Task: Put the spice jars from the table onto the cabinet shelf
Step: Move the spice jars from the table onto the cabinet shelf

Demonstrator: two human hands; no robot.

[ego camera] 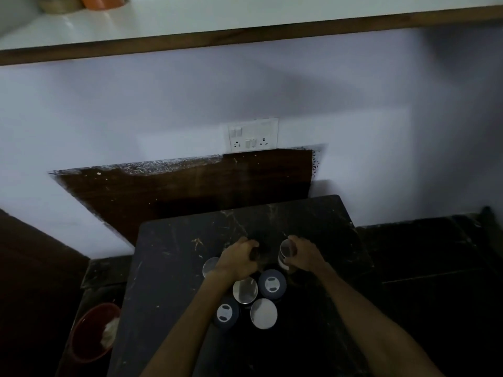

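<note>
Spice jar (285, 253) in closed right hand (304, 254)

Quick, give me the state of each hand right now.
Left hand: closed around a dark object; too dim to tell if it is a spice jar.
Right hand: closed on a silver-lidded jar.

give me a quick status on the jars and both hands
Left hand closed on a dark jar. Right hand closed on a silver-lidded jar. Five jars wait on the table. Shelf above, path clear.
</note>
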